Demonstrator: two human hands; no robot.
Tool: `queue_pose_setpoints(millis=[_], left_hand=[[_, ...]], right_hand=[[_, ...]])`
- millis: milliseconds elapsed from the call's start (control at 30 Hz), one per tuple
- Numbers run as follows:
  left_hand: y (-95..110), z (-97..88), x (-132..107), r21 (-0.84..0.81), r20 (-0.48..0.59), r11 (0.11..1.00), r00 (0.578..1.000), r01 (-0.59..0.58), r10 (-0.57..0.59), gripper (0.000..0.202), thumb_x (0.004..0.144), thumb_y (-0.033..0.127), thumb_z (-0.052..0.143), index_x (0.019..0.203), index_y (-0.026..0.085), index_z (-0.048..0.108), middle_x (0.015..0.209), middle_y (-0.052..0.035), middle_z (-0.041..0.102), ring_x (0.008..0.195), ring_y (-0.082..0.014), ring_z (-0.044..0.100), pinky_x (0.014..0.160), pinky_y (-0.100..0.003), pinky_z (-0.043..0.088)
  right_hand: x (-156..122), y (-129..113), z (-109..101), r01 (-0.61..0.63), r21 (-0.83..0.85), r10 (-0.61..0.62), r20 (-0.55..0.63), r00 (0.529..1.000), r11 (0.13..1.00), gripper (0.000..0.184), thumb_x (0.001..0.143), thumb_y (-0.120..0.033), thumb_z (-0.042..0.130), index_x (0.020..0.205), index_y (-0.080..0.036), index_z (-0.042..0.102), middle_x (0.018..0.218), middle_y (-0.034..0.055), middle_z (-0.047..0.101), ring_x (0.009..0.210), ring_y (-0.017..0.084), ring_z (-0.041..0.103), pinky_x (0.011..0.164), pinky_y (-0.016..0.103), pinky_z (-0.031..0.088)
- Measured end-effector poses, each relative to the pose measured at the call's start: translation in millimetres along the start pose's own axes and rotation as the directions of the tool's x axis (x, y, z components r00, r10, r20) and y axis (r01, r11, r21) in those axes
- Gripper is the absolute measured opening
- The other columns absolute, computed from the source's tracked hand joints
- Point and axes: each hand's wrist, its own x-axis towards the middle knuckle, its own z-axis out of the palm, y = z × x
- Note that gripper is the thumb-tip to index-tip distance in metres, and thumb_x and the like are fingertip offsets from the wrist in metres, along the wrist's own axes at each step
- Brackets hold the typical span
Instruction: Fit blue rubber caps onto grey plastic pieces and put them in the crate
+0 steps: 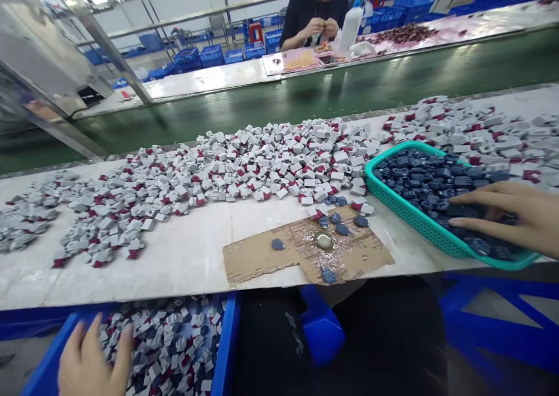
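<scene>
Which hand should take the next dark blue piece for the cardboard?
Probably the right hand: it rests on the dark blue pieces in the teal basket, next to the cardboard. The left hand is down in the blue bin.

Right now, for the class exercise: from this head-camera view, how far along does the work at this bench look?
Looks done: a broad spread of white-and-red pieces covers the bench. In hand: the left hand is in a blue bin of similar pieces, the right hand on dark blue pieces in a teal basket. Left: that basket is heaped, with only a few pieces out on the cardboard.
</scene>
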Motion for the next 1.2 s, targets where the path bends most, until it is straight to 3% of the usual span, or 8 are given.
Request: queue_pose_setpoints(millis=[100, 200, 367, 533, 800, 933, 1067, 1200], left_hand=[[47, 30.0, 57, 0.1, -0.079, 0.981, 0.981, -0.169, 0.177, 0.048, 0.083, 0.035, 0.043, 0.123, 0.008, 0.047, 0.122, -0.0243, 0.049, 0.119, -0.0406, 0.04, 0.099, -0.057, 0.029], [89, 67.4, 120, 0.037, 0.019, 0.958, 0.959, -0.285, 0.284, 0.038, 0.083, 0.032, 0.045, 0.117, 0.015, 0.053, 0.118, -0.0147, 0.056, 0.115, -0.0309, 0.046, 0.1, -0.046, 0.033], [114, 91.9, 170, -0.133, 0.076, 0.962, 0.965, -0.24, 0.251, 0.017, 0.073, 0.029, 0.055, 0.086, 0.02, 0.062, 0.095, -0.011, 0.061, 0.105, -0.033, 0.049, 0.084, -0.044, 0.041], [120, 75.3, 154, -0.465, 0.156, 0.885, 0.983, -0.015, 0.099, 0.026, 0.07, 0.043, 0.057, 0.082, 0.021, 0.058, 0.079, -0.0053, 0.06, 0.083, -0.0243, 0.057, 0.063, -0.03, 0.045], [159, 53.1, 90, -0.781, 0.454, 0.472, 0.891, 0.408, -0.019, 0.034, 0.079, 0.052, 0.046, 0.077, 0.018, 0.048, 0.072, -0.0012, 0.054, 0.045, -0.0062, 0.044, 0.033, -0.015, 0.025], [171, 61.6, 69, -0.829, 0.431, 0.399, 0.902, 0.391, 0.01, 0.029, 0.077, 0.047, 0.057, 0.09, 0.021, 0.056, 0.082, -0.0015, 0.057, 0.065, -0.0115, 0.059, 0.046, -0.017, 0.044], [175, 74.2, 60, -0.871, 0.309, 0.408, 0.951, 0.273, 0.026, 0.022, 0.068, 0.034, 0.072, 0.085, 0.021, 0.064, 0.088, 0.0003, 0.051, 0.06, -0.0074, 0.055, 0.039, -0.013, 0.041], [179, 73.1, 58, -0.851, 0.426, 0.351, 0.904, 0.391, 0.028, 0.027, 0.068, 0.03, 0.071, 0.092, 0.024, 0.063, 0.112, -0.0028, 0.052, 0.082, -0.0132, 0.059, 0.051, -0.016, 0.051]], right_hand=[[14, -7, 3, -0.021, 0.0, 0.02, 0.192, 0.981, 1.0, 0.013, 0.076, -0.026, 0.066, 0.088, -0.023, 0.063, 0.088, 0.0083, 0.062, 0.065, 0.015, 0.055, 0.06, 0.028, 0.038], [16, -31, -7, -0.087, -0.02, 0.089, 0.279, 0.956, 0.996, 0.009, 0.08, -0.029, 0.062, 0.082, -0.021, 0.057, 0.08, 0.0063, 0.062, 0.062, 0.016, 0.054, 0.059, 0.029, 0.036], [6, -36, -1, -0.038, -0.02, 0.038, -0.007, 0.999, 0.999, 0.024, 0.081, -0.029, 0.06, 0.102, -0.021, 0.051, 0.097, 0.0092, 0.06, 0.07, 0.018, 0.056, 0.056, 0.028, 0.034], [6, -33, 7, 0.062, 0.005, -0.061, -0.087, 0.994, 0.998, 0.018, 0.08, -0.024, 0.058, 0.096, -0.022, 0.049, 0.082, 0.0064, 0.061, 0.064, 0.019, 0.055, 0.055, 0.028, 0.036], [-5, -55, -25, -0.072, 0.551, 0.163, -0.117, 0.98, 0.831, 0.026, 0.071, -0.034, 0.061, 0.093, -0.026, 0.05, 0.096, 0.0068, 0.064, 0.078, 0.022, 0.063, 0.06, 0.031, 0.049], [-25, -92, -36, 0.078, 0.732, -0.103, -0.011, 0.995, 0.676, 0.034, 0.072, -0.048, 0.06, 0.093, -0.023, 0.05, 0.093, 0.0085, 0.063, 0.078, 0.021, 0.062, 0.055, 0.027, 0.051], [-34, -132, -33, 0.153, 0.712, -0.361, 0.15, 0.92, 0.686, 0.036, 0.081, -0.049, 0.052, 0.101, -0.019, 0.057, 0.061, -0.0009, 0.053, 0.048, 0.01, 0.047, 0.045, 0.021, 0.037], [-29, -158, -17, 0.242, 0.637, -0.451, 0.185, 0.873, 0.732, 0.034, 0.086, -0.039, 0.048, 0.112, -0.019, 0.056, 0.056, -0.0054, 0.038, 0.047, 0.008, 0.036, 0.043, 0.019, 0.024]])
